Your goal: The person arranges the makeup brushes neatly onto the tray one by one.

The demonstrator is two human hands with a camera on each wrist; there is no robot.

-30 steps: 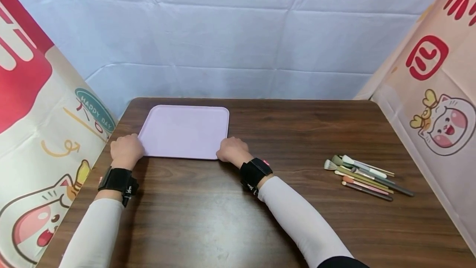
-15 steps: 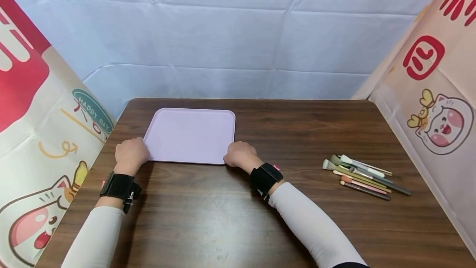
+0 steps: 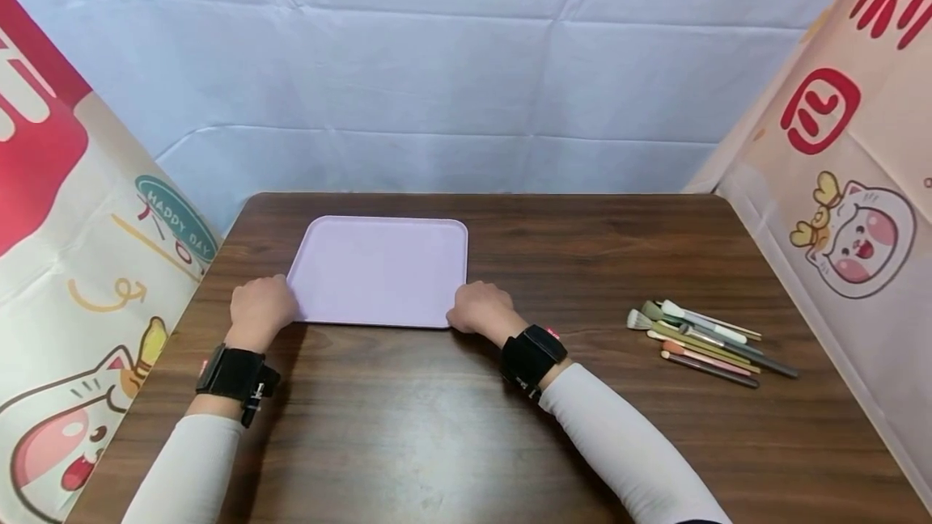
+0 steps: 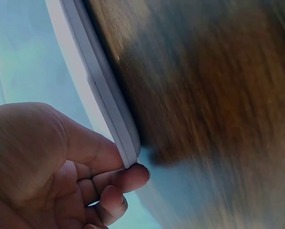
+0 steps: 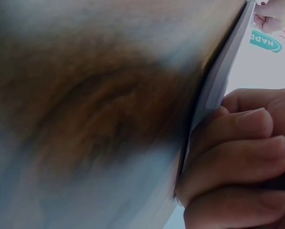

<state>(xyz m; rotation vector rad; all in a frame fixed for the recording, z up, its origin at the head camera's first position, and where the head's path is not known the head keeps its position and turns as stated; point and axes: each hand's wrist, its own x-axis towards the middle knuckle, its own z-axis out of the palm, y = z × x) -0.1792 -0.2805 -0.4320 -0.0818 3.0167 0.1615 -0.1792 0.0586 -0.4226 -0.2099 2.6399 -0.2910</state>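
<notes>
A lavender rectangular tray (image 3: 379, 269) with rounded corners and a low rim lies flat over the far left part of the wooden table (image 3: 437, 427). At its near left corner my left hand (image 3: 262, 310) pinches the rim; the left wrist view shows the thumb and index finger (image 4: 128, 177) meeting at the tray edge (image 4: 102, 90). My right hand (image 3: 486, 310) grips the near right corner. Its curled fingers (image 5: 238, 162) show against the tray's side (image 5: 218, 81) in the right wrist view. Whether the tray touches the table is hard to tell.
Several makeup brushes (image 3: 709, 342) lie in a loose pile on the table's right side. A pale cloth (image 3: 451, 79) hangs behind the far edge. Printed cartoon cloths flank the left (image 3: 80, 281) and right (image 3: 845, 209) sides.
Held by both hands, the tray has slid to the right and a little nearer to me. The brushes stay in their pile; the whole view has shifted slightly.
</notes>
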